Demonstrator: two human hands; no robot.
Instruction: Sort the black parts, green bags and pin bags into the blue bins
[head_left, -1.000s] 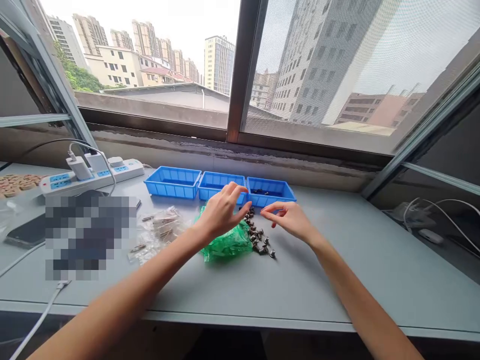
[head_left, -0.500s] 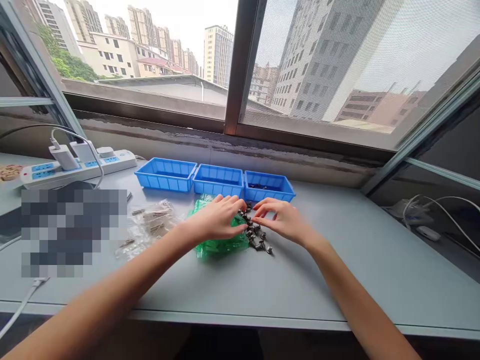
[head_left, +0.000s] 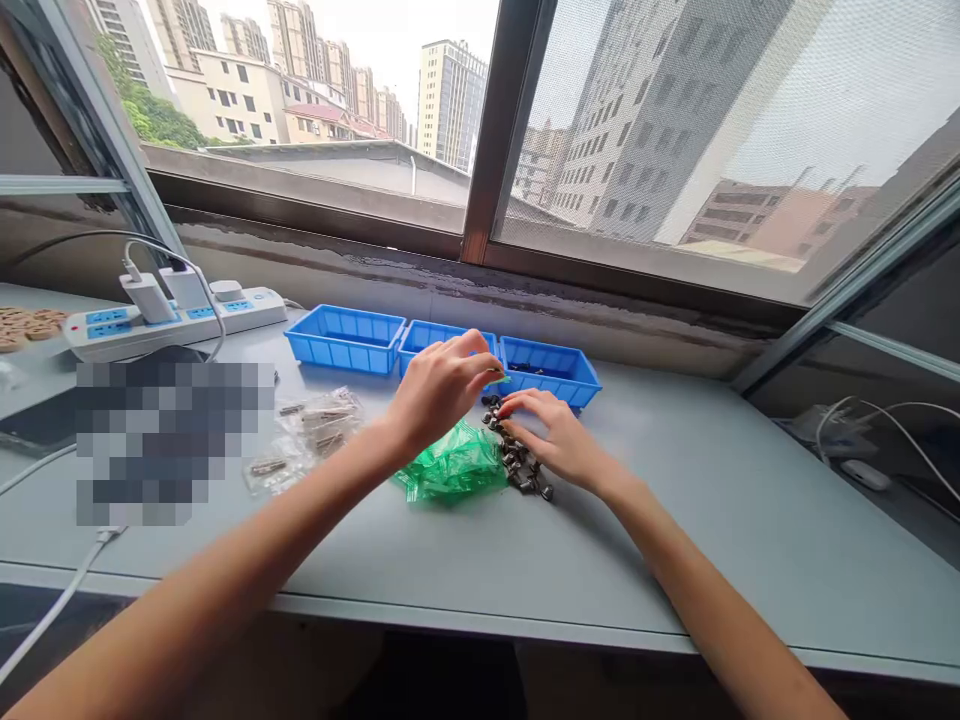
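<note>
My left hand (head_left: 450, 385) is raised in front of the middle and right blue bins, fingers pinched together. A small green bit shows at its fingertips; whatever else it holds is hidden. Below it lies a crumpled green plastic bag (head_left: 454, 465). Beside the bag is a pile of small dark metal parts (head_left: 517, 460), perhaps screws or knobs. My right hand (head_left: 555, 435) rests at the pile's right side, thumb and fingers curved but apart, tips touching the parts. In the right blue bin (head_left: 559, 385) lie a few small dark pieces.
Two more blue bins, the left (head_left: 341, 355) and the partly covered middle (head_left: 416, 340), stand in the row by the window. Clear bags of metal pins (head_left: 326, 425) lie left of the green bag. A power strip (head_left: 255, 312) with chargers and cables sits at far left, near a blurred dark object.
My left hand has lifted from the green bag and pile up toward the bins, its fingers now pinched. My right hand has moved slightly down onto the pile. The view has shifted a little.
</note>
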